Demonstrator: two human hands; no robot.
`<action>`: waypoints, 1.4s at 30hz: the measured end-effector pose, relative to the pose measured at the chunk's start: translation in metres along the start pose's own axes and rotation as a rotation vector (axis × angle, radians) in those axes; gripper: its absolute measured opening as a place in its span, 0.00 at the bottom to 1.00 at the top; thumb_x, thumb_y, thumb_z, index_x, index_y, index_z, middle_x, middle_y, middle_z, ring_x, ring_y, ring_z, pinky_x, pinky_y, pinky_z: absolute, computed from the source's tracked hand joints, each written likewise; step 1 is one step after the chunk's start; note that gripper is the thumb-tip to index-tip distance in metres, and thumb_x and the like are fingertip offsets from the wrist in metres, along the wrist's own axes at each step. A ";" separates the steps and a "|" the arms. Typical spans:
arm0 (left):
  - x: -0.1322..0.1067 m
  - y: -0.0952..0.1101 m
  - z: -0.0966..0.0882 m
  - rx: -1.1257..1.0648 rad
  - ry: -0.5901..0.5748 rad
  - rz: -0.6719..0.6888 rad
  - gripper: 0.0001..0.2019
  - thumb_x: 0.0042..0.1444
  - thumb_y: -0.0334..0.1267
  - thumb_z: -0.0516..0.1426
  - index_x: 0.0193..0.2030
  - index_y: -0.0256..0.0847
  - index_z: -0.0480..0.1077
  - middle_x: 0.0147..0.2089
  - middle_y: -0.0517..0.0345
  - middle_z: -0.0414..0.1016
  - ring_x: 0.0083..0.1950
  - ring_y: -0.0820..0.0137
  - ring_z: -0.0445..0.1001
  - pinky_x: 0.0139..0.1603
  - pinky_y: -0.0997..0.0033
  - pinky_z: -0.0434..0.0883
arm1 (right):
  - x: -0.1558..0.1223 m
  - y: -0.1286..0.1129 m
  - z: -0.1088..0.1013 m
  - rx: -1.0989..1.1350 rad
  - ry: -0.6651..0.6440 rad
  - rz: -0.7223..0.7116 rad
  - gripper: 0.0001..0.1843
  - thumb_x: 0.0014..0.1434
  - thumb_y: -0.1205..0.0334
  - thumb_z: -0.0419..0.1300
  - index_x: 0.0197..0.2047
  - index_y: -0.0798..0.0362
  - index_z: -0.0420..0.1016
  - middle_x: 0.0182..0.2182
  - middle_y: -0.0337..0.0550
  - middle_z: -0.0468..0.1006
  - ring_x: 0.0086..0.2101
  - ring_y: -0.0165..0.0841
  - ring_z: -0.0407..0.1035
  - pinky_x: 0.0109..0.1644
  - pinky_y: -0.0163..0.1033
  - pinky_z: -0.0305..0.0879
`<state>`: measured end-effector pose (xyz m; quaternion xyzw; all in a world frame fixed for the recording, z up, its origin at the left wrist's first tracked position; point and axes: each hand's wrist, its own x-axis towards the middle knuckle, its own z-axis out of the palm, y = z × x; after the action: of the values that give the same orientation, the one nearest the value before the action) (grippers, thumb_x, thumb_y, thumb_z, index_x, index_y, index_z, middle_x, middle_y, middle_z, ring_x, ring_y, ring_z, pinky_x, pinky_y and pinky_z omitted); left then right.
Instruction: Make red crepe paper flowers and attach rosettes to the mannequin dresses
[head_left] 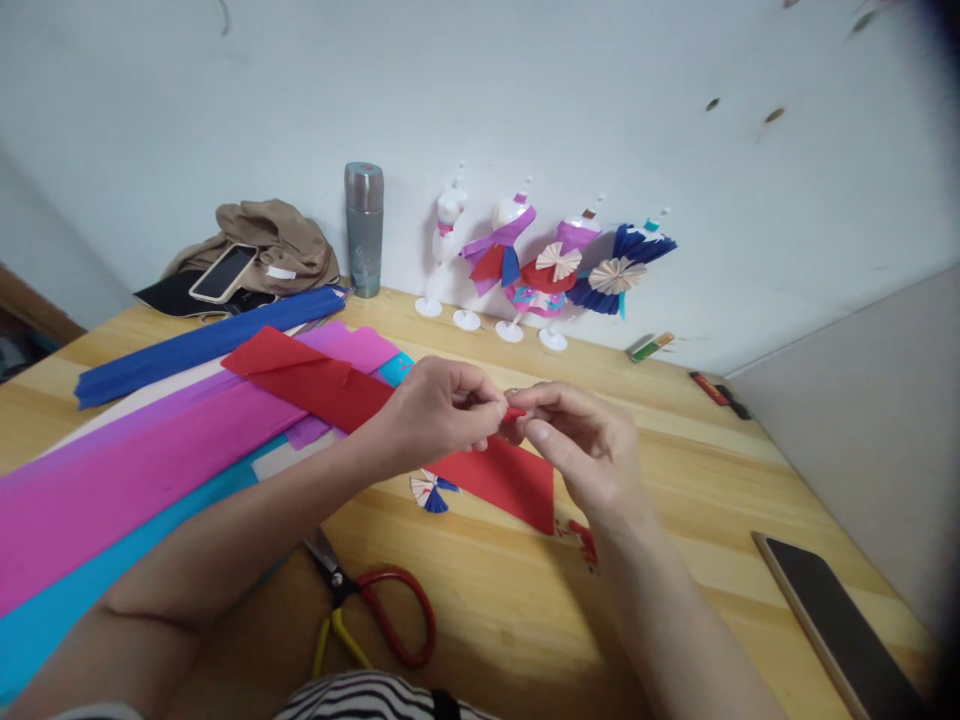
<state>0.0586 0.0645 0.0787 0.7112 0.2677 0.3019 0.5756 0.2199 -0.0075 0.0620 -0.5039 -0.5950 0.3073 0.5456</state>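
The left hand (454, 412) is closed at its fingertips, thumb against forefinger, on a small red piece (514, 414). The right hand (592, 440) brackets the opposite end, thumb and fingers slightly parted; from where I stand, I cannot tell whether they press on it. The piece is held above the middle of the worktop (720, 500).

Below the hands, a red strip (517, 480) lies obliquely, one end pointing toward the back left corner and overlapping a purple sheet (150, 520). Beside the strip, on its front-edge side, lies a fan bow (433, 493). Red scraps (585, 545) lie just off the strip's right end. Scissors (339, 582) lie near the front edge, handles toward it. Four mannequins (510, 211) stand along the back edge, right of a bottle (365, 240). A phone (836, 620) lies near the right edge.
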 end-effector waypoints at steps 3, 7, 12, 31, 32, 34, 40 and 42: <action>-0.002 -0.002 0.002 0.193 0.076 0.110 0.08 0.49 0.30 0.55 0.23 0.34 0.72 0.21 0.60 0.73 0.23 0.78 0.69 0.25 0.81 0.64 | -0.001 -0.003 0.004 0.001 0.024 0.055 0.03 0.55 0.61 0.64 0.31 0.51 0.77 0.25 0.40 0.80 0.25 0.32 0.73 0.30 0.37 0.70; -0.004 -0.007 0.004 0.413 0.149 0.260 0.09 0.50 0.32 0.54 0.23 0.35 0.73 0.22 0.60 0.74 0.24 0.78 0.67 0.27 0.79 0.62 | 0.000 -0.006 0.006 -0.043 0.051 0.049 0.04 0.54 0.63 0.64 0.28 0.51 0.75 0.21 0.38 0.78 0.22 0.30 0.71 0.27 0.35 0.67; -0.005 -0.008 0.003 0.462 0.159 0.285 0.10 0.52 0.33 0.54 0.24 0.35 0.73 0.23 0.60 0.74 0.25 0.78 0.67 0.28 0.78 0.61 | 0.000 -0.005 0.007 -0.101 0.079 -0.003 0.06 0.54 0.64 0.63 0.26 0.51 0.74 0.20 0.37 0.76 0.21 0.30 0.70 0.26 0.35 0.65; 0.001 -0.008 0.001 0.292 0.045 0.138 0.10 0.52 0.33 0.54 0.25 0.36 0.74 0.21 0.60 0.73 0.24 0.76 0.69 0.25 0.78 0.61 | -0.001 0.000 0.008 -0.078 0.091 -0.034 0.03 0.55 0.65 0.62 0.30 0.51 0.75 0.23 0.38 0.76 0.23 0.30 0.71 0.28 0.36 0.68; 0.001 -0.009 0.001 0.320 0.050 0.153 0.10 0.53 0.33 0.54 0.24 0.36 0.73 0.20 0.60 0.73 0.24 0.76 0.68 0.25 0.78 0.61 | -0.001 0.001 0.007 -0.073 0.093 -0.040 0.01 0.55 0.66 0.62 0.33 0.51 0.75 0.25 0.38 0.76 0.24 0.30 0.71 0.28 0.37 0.69; 0.000 -0.010 0.001 0.371 0.059 0.184 0.11 0.53 0.33 0.53 0.24 0.35 0.72 0.21 0.60 0.72 0.24 0.77 0.67 0.25 0.78 0.59 | 0.000 0.003 0.005 -0.103 0.101 -0.101 0.07 0.55 0.67 0.62 0.39 0.50 0.76 0.29 0.40 0.76 0.26 0.31 0.71 0.30 0.38 0.70; -0.001 -0.013 0.001 0.499 0.108 0.283 0.10 0.54 0.33 0.54 0.25 0.36 0.73 0.21 0.62 0.70 0.23 0.79 0.62 0.26 0.77 0.56 | 0.001 -0.001 0.001 -0.409 0.066 -0.397 0.07 0.55 0.72 0.61 0.34 0.50 0.74 0.29 0.40 0.73 0.28 0.31 0.68 0.32 0.40 0.65; -0.001 -0.014 0.002 0.529 0.117 0.312 0.10 0.54 0.33 0.54 0.25 0.36 0.74 0.22 0.61 0.72 0.24 0.78 0.64 0.26 0.76 0.56 | 0.001 -0.002 0.001 -0.429 0.065 -0.399 0.07 0.55 0.72 0.61 0.32 0.50 0.73 0.28 0.39 0.73 0.28 0.31 0.67 0.32 0.39 0.64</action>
<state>0.0588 0.0653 0.0646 0.8504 0.2573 0.3468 0.3007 0.2185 -0.0069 0.0640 -0.4903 -0.7158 0.0448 0.4952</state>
